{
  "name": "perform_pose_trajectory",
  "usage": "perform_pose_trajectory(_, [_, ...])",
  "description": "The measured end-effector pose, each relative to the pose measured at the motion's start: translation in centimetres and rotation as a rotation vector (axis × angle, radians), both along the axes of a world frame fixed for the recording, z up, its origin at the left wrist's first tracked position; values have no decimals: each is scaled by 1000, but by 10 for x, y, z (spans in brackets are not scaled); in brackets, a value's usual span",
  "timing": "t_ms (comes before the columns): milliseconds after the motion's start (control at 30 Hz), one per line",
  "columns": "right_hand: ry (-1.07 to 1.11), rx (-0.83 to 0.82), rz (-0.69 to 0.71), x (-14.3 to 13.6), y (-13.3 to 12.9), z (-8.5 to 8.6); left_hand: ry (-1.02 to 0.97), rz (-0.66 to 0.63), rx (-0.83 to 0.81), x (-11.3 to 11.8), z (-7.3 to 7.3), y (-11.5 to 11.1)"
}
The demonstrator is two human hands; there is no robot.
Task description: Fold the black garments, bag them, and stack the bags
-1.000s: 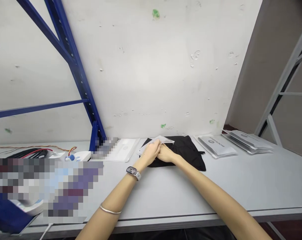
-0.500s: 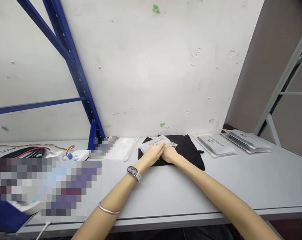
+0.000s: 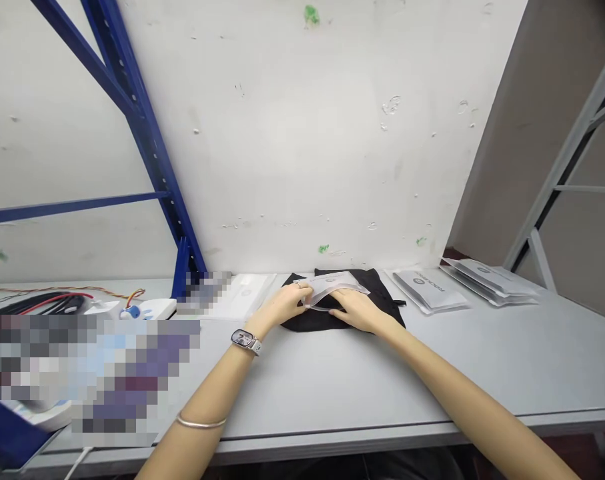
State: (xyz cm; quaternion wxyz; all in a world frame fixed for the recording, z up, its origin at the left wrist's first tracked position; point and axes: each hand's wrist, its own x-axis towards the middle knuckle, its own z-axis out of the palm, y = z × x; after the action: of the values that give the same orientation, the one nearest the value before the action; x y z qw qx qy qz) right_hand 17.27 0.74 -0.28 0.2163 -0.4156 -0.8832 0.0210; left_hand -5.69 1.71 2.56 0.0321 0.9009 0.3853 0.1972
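A translucent plastic bag (image 3: 335, 281) with a printed logo is held above a black cloth item (image 3: 379, 293) on the grey table. My left hand (image 3: 288, 303) grips the bag's left edge between thumb and fingers. My right hand (image 3: 356, 308) is at the bag's near side, its fingertips inside or under the plastic and its thumb below; the bag's near edge gapes between the hands. The black cloth lies flat beneath, with a small loop at its right side.
Filled printed bags (image 3: 432, 291) lie to the right, with a further stack (image 3: 497, 279) beyond. Flat white bags (image 3: 242, 297) lie left of the cloth. Cables (image 3: 57, 303), a power strip (image 3: 157, 309) and blue rack posts (image 3: 155, 160) stand farther left.
My hands have moved apart, the left one leftward and the right one rightward. The bag's near edge now gapes between them. The view has shifted slightly.
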Motion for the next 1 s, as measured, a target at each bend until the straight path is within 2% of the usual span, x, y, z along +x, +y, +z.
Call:
perform_pose_trajectory(100, [-45,148,-3,-10,-9,2,75,-36,74,3,1,2])
perform_pose_trajectory(233, [-82,304,44,-32,-8,-5,97,-21,127,6,1,4])
perform_pose_trajectory(367, [-105,378,46,-47,-2,-16,114,-39,117,11,0,4])
perform_pose_trajectory(467, [-164,401,63,-48,1,-19,151,-71,114,14,3,2])
perform_pose_trajectory(533, [-204,386,45,-42,2,-17,166,-84,127,12,6,-1])
perform_pose_trajectory(700, [-239,313,-115,-9,1,-6,143,-44,103,-5,15,-2])
perform_pose_trajectory(833, [-296,283,-204,22,-6,0,135,-19,53,-19,14,6])
perform_pose_trajectory(1000, [-351,213,-309,56,-25,2,128,-21,23,-25,13,9])
